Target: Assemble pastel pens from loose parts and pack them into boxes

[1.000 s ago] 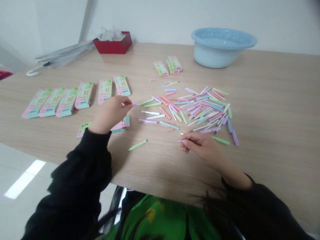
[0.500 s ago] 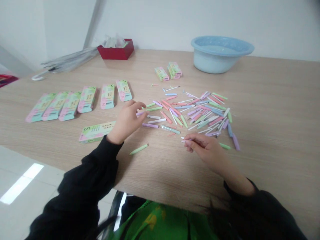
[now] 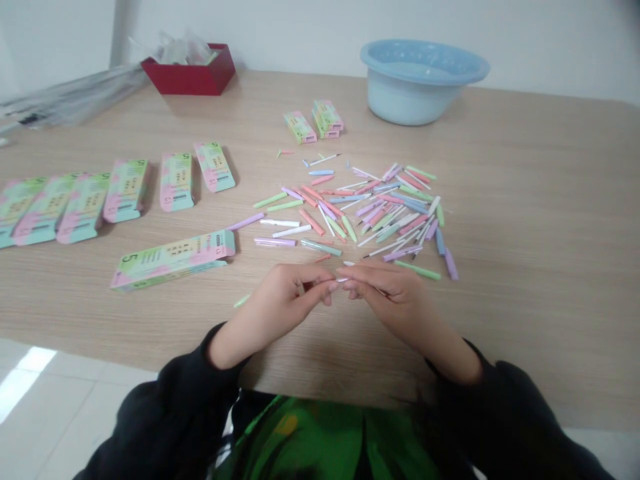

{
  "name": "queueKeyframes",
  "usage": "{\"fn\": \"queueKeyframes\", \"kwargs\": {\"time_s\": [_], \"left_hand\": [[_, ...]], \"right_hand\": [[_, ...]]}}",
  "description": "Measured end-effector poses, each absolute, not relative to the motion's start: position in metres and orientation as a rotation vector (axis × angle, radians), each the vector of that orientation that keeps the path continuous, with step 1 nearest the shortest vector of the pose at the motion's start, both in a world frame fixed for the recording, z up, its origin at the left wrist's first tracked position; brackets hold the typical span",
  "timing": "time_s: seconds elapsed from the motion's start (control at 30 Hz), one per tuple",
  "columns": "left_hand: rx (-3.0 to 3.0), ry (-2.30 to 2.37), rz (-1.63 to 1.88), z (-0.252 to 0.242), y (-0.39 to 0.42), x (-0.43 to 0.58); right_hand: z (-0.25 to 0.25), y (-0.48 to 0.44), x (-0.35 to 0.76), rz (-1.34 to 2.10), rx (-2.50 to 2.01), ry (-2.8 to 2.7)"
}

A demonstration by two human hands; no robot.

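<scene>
Wood table; white piece in fingers, axis seemingly sideways.

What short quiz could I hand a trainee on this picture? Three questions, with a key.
1. True or false: the blue basin stands farther back than the loose pen parts.
2. Where are the left hand and right hand: A, over the basin; B, on the near side of the pen parts; C, over the red box?
3. Fill in: the slim piece at the right end of the nearest carton is coloured ____.

Key: 1 true; 2 B; 3 purple.
</scene>
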State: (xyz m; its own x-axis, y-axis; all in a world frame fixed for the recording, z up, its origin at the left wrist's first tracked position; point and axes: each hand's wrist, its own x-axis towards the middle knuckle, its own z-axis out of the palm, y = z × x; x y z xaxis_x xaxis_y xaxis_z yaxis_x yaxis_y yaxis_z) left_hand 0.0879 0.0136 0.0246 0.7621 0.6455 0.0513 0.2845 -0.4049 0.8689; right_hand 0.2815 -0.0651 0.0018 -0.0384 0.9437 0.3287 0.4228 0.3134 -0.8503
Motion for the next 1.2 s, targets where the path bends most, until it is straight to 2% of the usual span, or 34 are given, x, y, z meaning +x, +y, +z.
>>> {"fn": "queueKeyframes", "kwargs": {"time_s": [0.3, 0.57, 0.7, 0.8, 0.93, 1.07, 1.2], "left_hand": [[1.951, 0.668, 0.437, 0.023, 0.011, 0.087], [2.63, 1.283, 0.403, 0.014, 0.085, 0.045], [2.739, 1.334, 0.182, -0.005, 0.105, 0.039], [2.746, 1.349, 0.271, -0.003, 0.097, 0.042], [2.463, 1.042, 0.516, 0.022, 0.066, 0.053], [2.038, 0.646, 0.433, 0.038, 0.025, 0.071], [1.814, 0.521, 0.428, 0.034, 0.004, 0.083]], "right_hand": [[0.003, -0.067, 0.281, 0.786, -1.238, -1.53], [0.0, -0.068, 0.282, 0.739, -1.329, -1.556], [-0.005, -0.067, 0.284, 0.703, -1.378, -1.562], [-0.004, -0.066, 0.286, 0.677, -1.397, -1.552], [0.008, -0.068, 0.287, 0.66, -1.352, -1.519], [0.018, -0.071, 0.285, 0.643, -1.213, -1.578], [0.017, -0.07, 0.282, 0.63, -1.075, -1.65]]}}
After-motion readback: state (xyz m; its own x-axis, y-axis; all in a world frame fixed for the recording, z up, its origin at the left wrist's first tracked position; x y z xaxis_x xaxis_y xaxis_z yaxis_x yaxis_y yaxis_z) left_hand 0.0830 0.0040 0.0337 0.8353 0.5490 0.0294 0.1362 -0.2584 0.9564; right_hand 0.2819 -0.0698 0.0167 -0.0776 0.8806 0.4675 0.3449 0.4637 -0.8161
